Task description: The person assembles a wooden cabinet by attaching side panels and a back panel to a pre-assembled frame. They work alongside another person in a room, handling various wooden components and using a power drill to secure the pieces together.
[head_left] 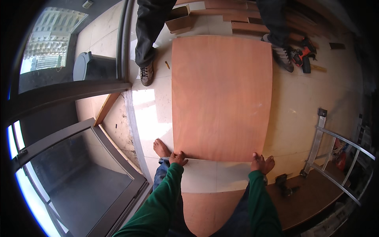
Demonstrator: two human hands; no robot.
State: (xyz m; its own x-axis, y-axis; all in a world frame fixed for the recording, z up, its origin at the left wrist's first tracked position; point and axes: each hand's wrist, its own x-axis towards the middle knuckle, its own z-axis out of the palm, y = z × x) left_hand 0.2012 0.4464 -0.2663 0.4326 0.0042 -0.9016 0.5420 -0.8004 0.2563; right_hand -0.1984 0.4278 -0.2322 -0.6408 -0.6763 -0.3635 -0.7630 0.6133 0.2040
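Note:
A large reddish-brown plywood sheet (222, 98) lies lengthwise ahead of me, its near edge just in front of my feet. At its near left corner my left hand (178, 158) is closed on the edge, thumb on top. The near right corner is gripped the same way by my right hand (258, 162). The fingers under the sheet are hidden. Whether the near edge is raised off the floor, I cannot tell.
Another person's legs (147, 35) straddle the far end. A red-and-black cordless drill (303, 55) lies far right, a dark one (285, 185) near right. A metal ladder (316, 146) stands right. Glazed door (79, 170) at left; wooden planks (248, 27) at the back.

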